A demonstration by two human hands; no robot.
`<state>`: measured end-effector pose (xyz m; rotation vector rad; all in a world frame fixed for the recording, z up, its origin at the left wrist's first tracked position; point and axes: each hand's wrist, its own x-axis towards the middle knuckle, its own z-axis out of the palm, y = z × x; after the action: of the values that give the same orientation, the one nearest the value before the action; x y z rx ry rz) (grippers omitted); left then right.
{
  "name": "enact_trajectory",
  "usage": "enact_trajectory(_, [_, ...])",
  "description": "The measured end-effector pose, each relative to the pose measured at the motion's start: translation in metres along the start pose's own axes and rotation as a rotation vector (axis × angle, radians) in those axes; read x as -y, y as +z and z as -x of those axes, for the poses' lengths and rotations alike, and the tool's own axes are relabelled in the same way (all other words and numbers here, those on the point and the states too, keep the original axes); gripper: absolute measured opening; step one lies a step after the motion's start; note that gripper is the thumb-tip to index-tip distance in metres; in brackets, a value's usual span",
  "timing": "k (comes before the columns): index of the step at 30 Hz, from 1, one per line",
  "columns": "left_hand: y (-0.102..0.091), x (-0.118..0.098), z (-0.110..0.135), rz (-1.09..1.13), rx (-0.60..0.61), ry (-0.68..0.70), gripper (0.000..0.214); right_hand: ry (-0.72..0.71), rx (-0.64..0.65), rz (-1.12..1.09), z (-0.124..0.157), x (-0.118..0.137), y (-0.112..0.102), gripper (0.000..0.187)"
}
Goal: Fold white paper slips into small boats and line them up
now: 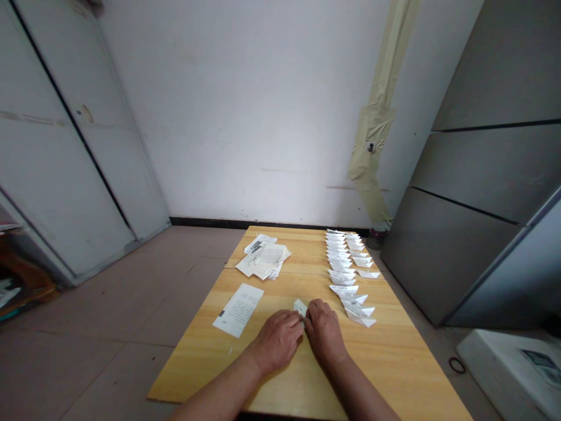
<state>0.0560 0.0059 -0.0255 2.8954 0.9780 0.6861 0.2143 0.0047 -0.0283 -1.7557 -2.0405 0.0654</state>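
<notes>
White paper boats [342, 273] right of folded slip [299, 307], sheets [270, 255] left

On the floor [442, 345] at right, a dark ring [451, 366] lies beside a white box [499, 365], near a tall grey unit [456, 234].

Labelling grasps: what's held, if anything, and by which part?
A small folded paper, held at its near part by the left hand and right hand; its far end sticks out. Exact fingertip contact is hidden.
</notes>
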Motion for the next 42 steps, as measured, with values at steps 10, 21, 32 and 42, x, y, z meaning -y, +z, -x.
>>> enact_trajectory(10, [0.007, 0.003, 0.004, 0.064, -0.074, -0.007, 0.017, -0.078, -0.033, -0.106, 0.004, -0.009, 0.002, 0.016])
enact_trajectory(21, [0.006, 0.003, 0.006, 0.063, -0.083, -0.009, 0.016, -0.111, -0.041, -0.255, 0.005, -0.016, 0.002, 0.020])
enact_trajectory(32, [0.004, 0.003, 0.005, 0.094, -0.091, 0.000, 0.019, -0.132, -0.089, -0.355, 0.007, -0.024, 0.004, 0.019])
enact_trajectory(42, [0.005, 0.003, 0.008, 0.105, -0.094, -0.070, 0.020, -0.121, -0.098, -0.344, 0.008, -0.022, 0.004, 0.019])
